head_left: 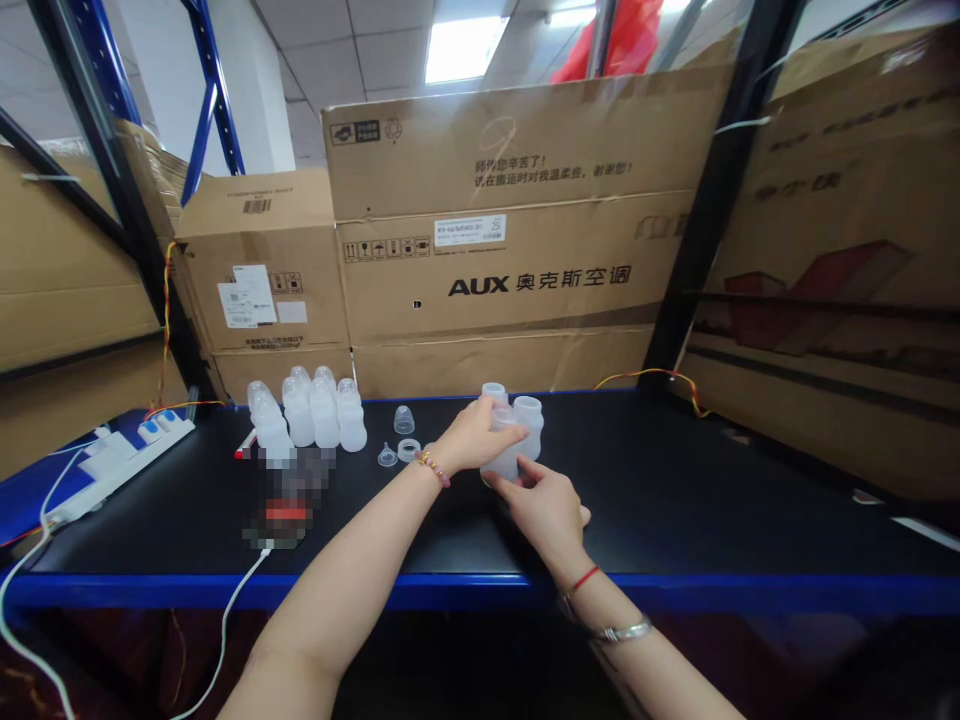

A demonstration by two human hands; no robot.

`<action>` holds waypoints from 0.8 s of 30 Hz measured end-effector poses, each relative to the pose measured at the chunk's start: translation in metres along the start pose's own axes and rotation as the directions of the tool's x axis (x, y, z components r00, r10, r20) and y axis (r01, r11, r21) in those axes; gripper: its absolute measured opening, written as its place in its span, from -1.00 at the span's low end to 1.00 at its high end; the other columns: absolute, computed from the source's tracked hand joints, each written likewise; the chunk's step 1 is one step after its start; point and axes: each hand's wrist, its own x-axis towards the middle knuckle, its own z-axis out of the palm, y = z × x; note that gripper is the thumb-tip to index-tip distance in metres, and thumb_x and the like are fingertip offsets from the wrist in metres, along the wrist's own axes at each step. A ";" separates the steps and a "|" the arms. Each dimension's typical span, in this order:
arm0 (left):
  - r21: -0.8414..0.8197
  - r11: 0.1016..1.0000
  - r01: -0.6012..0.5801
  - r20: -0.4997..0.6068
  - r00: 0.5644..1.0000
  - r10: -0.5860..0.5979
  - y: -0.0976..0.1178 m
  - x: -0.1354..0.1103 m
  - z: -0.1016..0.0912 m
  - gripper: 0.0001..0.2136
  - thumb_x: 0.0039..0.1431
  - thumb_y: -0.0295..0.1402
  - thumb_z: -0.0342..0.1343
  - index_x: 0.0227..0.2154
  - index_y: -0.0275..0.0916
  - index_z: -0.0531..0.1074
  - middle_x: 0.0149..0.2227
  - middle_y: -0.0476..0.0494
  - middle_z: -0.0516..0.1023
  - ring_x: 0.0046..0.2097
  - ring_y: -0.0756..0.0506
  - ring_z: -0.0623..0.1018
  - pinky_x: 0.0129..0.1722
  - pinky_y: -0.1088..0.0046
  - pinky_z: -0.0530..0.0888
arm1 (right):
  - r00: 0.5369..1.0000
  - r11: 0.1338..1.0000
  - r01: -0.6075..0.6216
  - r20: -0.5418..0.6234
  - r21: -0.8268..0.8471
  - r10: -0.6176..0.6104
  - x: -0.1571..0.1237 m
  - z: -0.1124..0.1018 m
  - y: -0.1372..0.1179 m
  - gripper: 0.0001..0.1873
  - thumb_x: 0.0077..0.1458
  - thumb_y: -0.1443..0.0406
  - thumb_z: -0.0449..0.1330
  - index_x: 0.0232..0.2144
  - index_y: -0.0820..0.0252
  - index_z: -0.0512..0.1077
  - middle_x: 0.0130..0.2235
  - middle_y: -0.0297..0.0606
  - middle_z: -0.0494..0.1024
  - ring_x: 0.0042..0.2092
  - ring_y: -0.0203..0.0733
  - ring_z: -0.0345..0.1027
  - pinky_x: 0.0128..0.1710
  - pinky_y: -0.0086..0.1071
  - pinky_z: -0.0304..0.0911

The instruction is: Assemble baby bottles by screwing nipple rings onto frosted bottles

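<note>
My left hand (471, 436) is closed around a translucent white bottle (504, 458) in the middle of the black bench top (675, 490). My right hand (546, 508) pinches the lower part of the same bottle from below. Two more open bottles stand just behind it, one (529, 415) to the right and one (493, 393) further back. Beside my left wrist lie a clear cap (404, 420), a small funnel-shaped piece (387, 456) and a white ring (409, 449).
Several capped bottles (311, 412) stand grouped at the back left, with a red marker (244, 450) beside them. A blurred device (289, 500) with a white cable lies near the front edge. A power strip (112, 460) is at far left. Cardboard boxes (517, 240) wall the back.
</note>
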 end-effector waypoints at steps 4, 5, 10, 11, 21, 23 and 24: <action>-0.011 0.998 0.066 -0.165 0.984 -0.067 0.005 -0.005 0.014 -0.45 -0.01 -0.02 0.21 -0.07 -0.28 0.25 -0.08 -0.35 0.50 -0.06 -0.27 0.51 -0.09 0.27 0.41 | 0.999 0.996 -0.052 0.001 -0.066 0.052 0.002 -0.005 -0.003 -0.45 -0.13 -0.01 0.23 -0.11 0.11 0.55 -0.38 -0.19 0.59 -0.26 0.06 0.43 -0.25 -0.23 0.05; -0.011 0.997 0.077 -0.205 0.976 -0.077 0.007 -0.006 0.019 -0.44 -0.01 -0.01 0.21 -0.07 -0.28 0.24 -0.08 -0.37 0.50 -0.05 -0.28 0.51 -0.09 0.26 0.41 | 0.998 0.996 -0.054 0.011 -0.075 0.055 0.002 -0.006 -0.003 -0.44 -0.12 0.00 0.23 -0.08 0.10 0.54 -0.36 -0.17 0.60 -0.22 0.09 0.44 -0.23 -0.21 0.06; -0.080 0.996 0.036 -0.201 0.978 -0.052 0.008 -0.003 0.029 -0.46 0.10 -0.08 0.13 0.05 -0.31 0.22 0.03 -0.43 0.44 0.06 -0.31 0.47 0.03 0.18 0.36 | 0.998 0.993 -0.031 0.041 -0.110 0.036 0.000 -0.007 -0.003 -0.46 -0.05 -0.01 0.18 -0.06 0.09 0.54 -0.33 -0.10 0.61 -0.14 0.17 0.45 -0.20 -0.17 0.07; -0.124 0.992 0.025 -0.170 0.984 -0.046 0.006 -0.002 0.028 -0.45 0.11 -0.11 0.13 0.09 -0.32 0.21 0.07 -0.43 0.42 0.09 -0.30 0.45 0.07 0.18 0.34 | 0.999 0.993 -0.025 0.034 -0.114 0.029 0.000 -0.007 -0.003 -0.47 -0.05 -0.03 0.17 -0.08 0.09 0.55 -0.33 -0.10 0.61 -0.15 0.16 0.45 -0.21 -0.17 0.07; -0.268 0.954 -0.137 -0.211 0.974 0.081 -0.009 0.003 0.020 -0.64 0.05 -0.26 0.21 -0.08 -0.24 0.41 -0.09 -0.21 0.55 -0.12 -0.14 0.54 -0.06 0.32 0.42 | 1.000 0.991 -0.019 -0.020 -0.136 0.016 -0.002 -0.008 -0.008 -0.54 -0.06 -0.06 0.15 -0.25 0.09 0.56 -0.40 -0.17 0.58 -0.29 0.06 0.45 -0.30 -0.21 0.12; -0.281 0.949 -0.141 -0.322 0.946 0.045 -0.008 0.003 0.027 -0.65 0.05 -0.20 0.22 -0.12 -0.23 0.39 -0.16 -0.19 0.56 -0.20 -0.11 0.54 -0.14 0.35 0.44 | 1.000 0.991 -0.019 -0.021 -0.134 0.016 -0.002 -0.007 -0.008 -0.52 -0.07 -0.06 0.16 -0.22 0.10 0.55 -0.38 -0.15 0.58 -0.27 0.08 0.45 -0.29 -0.20 0.14; -0.315 0.937 -0.150 -0.362 0.932 0.027 -0.008 0.004 0.030 -0.64 0.06 -0.19 0.23 -0.12 -0.23 0.37 -0.17 -0.18 0.56 -0.21 -0.10 0.54 -0.16 0.36 0.44 | 0.999 0.992 -0.022 -0.026 -0.125 0.019 -0.001 -0.007 -0.007 -0.49 -0.08 -0.06 0.16 -0.19 0.12 0.54 -0.37 -0.14 0.57 -0.26 0.09 0.44 -0.27 -0.18 0.15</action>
